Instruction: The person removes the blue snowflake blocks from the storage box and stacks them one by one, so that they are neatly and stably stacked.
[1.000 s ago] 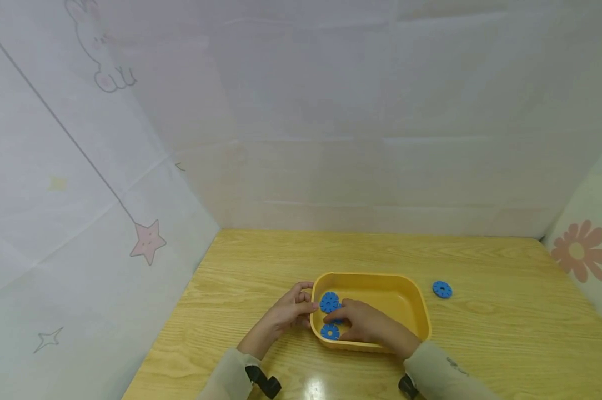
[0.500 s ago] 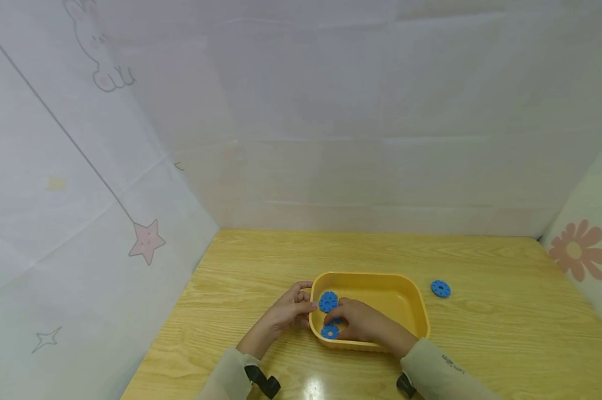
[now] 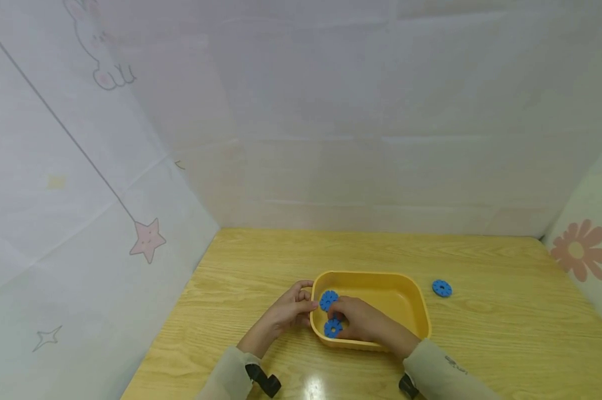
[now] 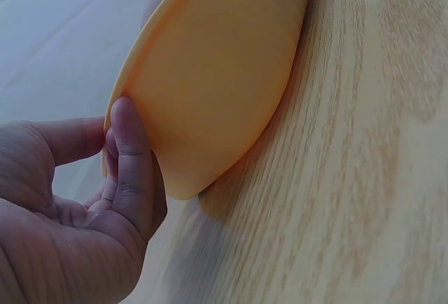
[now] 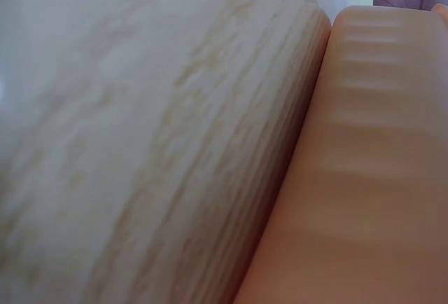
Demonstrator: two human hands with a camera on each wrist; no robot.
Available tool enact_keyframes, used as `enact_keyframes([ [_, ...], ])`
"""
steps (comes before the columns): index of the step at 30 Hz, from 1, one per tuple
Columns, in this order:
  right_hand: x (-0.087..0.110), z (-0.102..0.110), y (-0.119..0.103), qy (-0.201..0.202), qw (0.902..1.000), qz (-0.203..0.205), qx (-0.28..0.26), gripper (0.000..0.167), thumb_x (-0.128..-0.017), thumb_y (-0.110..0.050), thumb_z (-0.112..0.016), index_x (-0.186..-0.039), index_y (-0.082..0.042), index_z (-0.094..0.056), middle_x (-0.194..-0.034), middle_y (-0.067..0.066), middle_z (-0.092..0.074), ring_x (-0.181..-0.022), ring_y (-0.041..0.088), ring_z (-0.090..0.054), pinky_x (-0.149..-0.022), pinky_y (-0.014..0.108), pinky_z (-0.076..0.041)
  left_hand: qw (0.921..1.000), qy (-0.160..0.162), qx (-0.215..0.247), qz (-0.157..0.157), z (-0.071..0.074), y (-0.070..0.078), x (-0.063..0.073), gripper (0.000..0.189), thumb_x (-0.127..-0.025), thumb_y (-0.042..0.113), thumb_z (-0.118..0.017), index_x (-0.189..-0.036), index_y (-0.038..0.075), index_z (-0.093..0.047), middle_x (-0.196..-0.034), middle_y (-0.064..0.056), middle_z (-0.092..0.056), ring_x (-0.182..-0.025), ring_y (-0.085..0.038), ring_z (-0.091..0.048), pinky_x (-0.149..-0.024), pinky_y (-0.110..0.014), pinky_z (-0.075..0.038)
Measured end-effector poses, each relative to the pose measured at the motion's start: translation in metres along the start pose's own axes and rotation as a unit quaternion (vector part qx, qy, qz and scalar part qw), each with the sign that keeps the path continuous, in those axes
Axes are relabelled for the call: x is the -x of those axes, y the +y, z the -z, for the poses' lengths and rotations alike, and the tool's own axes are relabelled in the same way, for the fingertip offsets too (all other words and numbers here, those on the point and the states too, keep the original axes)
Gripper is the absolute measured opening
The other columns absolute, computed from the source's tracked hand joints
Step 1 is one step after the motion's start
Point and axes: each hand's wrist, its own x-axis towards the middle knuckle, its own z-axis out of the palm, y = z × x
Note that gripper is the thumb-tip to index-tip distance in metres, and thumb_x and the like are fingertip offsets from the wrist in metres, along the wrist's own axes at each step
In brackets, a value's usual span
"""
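A yellow plastic tray (image 3: 391,289) lies on the wooden table, and my left hand (image 3: 288,308) grips its left rim. In the left wrist view the thumb and fingers of that hand pinch the tray wall (image 4: 210,73) from both sides. My right hand (image 3: 363,321) reaches into the tray's left part with curled fingers. It pinches a blue notched snowflake disc (image 3: 333,328) near the front left corner. Just behind, another blue snowflake disc (image 3: 328,300) leans by the left wall. Fingers hide whatever lies between the two discs. The right wrist view shows only the tray's ribbed outside (image 5: 364,178).
A single blue snowflake disc (image 3: 442,288) lies on the table (image 3: 491,322) to the right of the tray. Pale printed cloth (image 3: 301,139) stands behind the table and at both sides. Black straps (image 3: 263,381) sit on the sleeves.
The front disc has shifted slightly right and back, against my right fingers. The blue piece between the discs is now hidden. My left hand stays on the rim.
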Motion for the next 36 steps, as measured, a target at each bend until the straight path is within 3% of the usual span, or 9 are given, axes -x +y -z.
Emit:
enact_keyframes([
  [12, -0.001, -0.002, 0.001, -0.013, 0.9998, 0.003, -0.014, 0.033, -0.08, -0.021, -0.087, -0.109, -0.015, -0.071, -0.087, -0.012, -0.061, -0.074, 0.003, -0.053, -0.068, 0.02, -0.049, 1.0, -0.003, 0.001, -0.002, -0.001, 0.0, 0.001, 0.058, -0.098, 0.004, -0.062, -0.149, 0.002, -0.033, -0.09, -0.001, -0.055, -0.068, -0.012, -0.062, -0.058, -0.025, -0.057],
  [21, -0.003, -0.001, 0.0, -0.017, 0.9995, 0.0, -0.026, 0.033, -0.083, -0.022, -0.085, -0.112, -0.008, -0.076, -0.092, -0.009, -0.067, -0.077, -0.001, -0.056, -0.069, 0.018, -0.05, 1.0, 0.004, 0.004, 0.004, 0.0, 0.0, 0.001, 0.058, -0.097, 0.005, -0.063, -0.149, 0.003, -0.035, -0.091, -0.001, -0.055, -0.069, -0.013, -0.062, -0.059, -0.026, -0.057],
  [28, 0.005, 0.01, -0.006, 0.011, 0.997, -0.007, -0.077, 0.035, -0.082, -0.019, -0.085, -0.111, -0.003, -0.076, -0.09, -0.004, -0.066, -0.075, 0.001, -0.057, -0.067, 0.019, -0.052, 0.9999, 0.007, 0.005, 0.005, -0.001, 0.001, 0.001, 0.058, -0.097, 0.005, -0.062, -0.148, 0.003, -0.035, -0.093, -0.002, -0.054, -0.069, -0.012, -0.061, -0.058, -0.025, -0.056],
  [36, 0.019, 0.026, 0.0, 0.058, 0.9931, -0.024, -0.1, 0.034, -0.087, -0.023, -0.081, -0.117, -0.008, -0.074, -0.086, -0.011, -0.062, -0.066, 0.002, -0.049, -0.06, 0.021, -0.047, 0.9999, 0.01, 0.002, 0.005, -0.001, 0.001, 0.002, 0.06, -0.097, 0.006, -0.064, -0.149, 0.003, -0.034, -0.091, -0.001, -0.053, -0.067, -0.012, -0.061, -0.058, -0.025, -0.056],
])
